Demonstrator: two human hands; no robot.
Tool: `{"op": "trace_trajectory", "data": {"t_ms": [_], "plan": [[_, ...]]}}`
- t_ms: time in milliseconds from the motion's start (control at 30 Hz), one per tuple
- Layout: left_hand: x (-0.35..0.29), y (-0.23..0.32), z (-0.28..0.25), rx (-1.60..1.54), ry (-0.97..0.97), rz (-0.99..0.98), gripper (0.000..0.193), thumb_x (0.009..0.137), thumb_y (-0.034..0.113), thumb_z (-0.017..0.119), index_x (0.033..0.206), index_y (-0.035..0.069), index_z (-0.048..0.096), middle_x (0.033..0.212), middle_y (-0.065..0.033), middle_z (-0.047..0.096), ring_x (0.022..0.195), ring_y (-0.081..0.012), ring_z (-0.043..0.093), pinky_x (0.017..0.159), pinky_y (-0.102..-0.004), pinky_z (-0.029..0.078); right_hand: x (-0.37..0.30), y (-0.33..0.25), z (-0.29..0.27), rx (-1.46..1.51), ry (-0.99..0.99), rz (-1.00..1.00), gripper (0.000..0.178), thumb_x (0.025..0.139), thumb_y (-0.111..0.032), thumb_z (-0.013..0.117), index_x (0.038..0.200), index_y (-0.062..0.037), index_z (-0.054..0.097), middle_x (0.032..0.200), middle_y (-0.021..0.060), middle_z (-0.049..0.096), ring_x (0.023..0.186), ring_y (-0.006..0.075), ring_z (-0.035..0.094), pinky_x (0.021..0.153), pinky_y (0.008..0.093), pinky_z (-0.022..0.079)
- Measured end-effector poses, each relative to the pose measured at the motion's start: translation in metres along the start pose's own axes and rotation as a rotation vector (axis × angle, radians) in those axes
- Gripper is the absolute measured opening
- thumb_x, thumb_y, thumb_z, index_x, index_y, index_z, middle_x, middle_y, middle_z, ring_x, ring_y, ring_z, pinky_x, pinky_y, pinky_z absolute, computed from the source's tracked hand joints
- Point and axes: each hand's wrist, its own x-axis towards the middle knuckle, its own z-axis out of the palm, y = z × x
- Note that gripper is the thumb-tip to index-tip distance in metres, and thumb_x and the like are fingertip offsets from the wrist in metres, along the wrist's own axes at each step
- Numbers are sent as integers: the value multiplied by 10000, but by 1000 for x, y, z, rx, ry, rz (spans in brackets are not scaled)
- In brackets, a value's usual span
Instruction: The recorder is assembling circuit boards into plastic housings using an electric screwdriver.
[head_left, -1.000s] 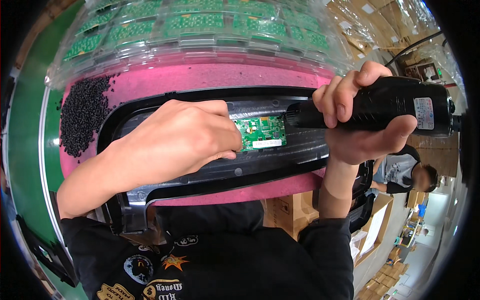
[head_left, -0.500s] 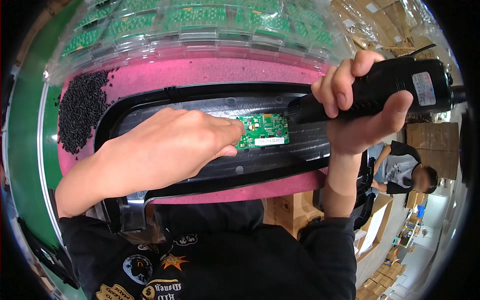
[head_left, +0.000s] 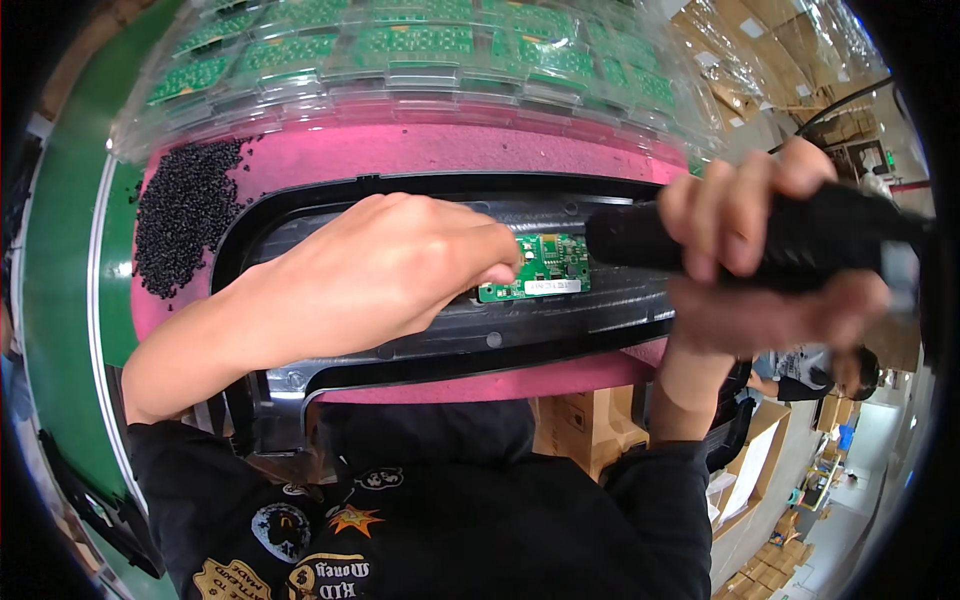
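Left grip [head_left: 400, 265]: at the circuit board's left end, seemingly steadying it; pinching or pressing, cannot tell.
Circuit board [head_left: 555, 258]: one, inside one black shell [head_left: 560, 330], perhaps for fitting.
Right grip [head_left: 735, 235]: wrapped round one black tool [head_left: 835, 235], probably to aim its nose boardward.
Black pieces [head_left: 190, 215]: one pile, uncountable, left on the pink worktop [head_left: 450, 150], likely handy.
Clear trays [head_left: 420, 78]: beyond, count unclear.

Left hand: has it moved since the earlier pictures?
Yes: against the green circuit board, the left hand has shifted rightward and slightly away from the person, uncovering the board's near left corner.
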Motion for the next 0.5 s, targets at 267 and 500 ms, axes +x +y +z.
{"op": "trace_trajectory", "data": {"t_ms": [267, 500], "plan": [[3, 7, -4, 80, 235, 245, 146, 813, 79, 730, 872, 19, 611, 755, -89, 637, 675, -269, 629, 543, -365, 506, -6, -40, 48, 175, 244, -206, 390, 754, -330, 698, 973, -114, 457, 610, -60, 521, 455, 50, 512, 559, 227, 433], [5, 5, 0, 73, 264, 328, 188, 805, 106, 736, 849, 18, 576, 762, -81, 601, 674, -269, 612, 515, -370, 486, -6, -45, 48, 63, 166, -29, 414, 761, -360, 673, 1001, -114, 443, 637, -50, 550, 462, 62, 524, 532, 229, 468]]}}
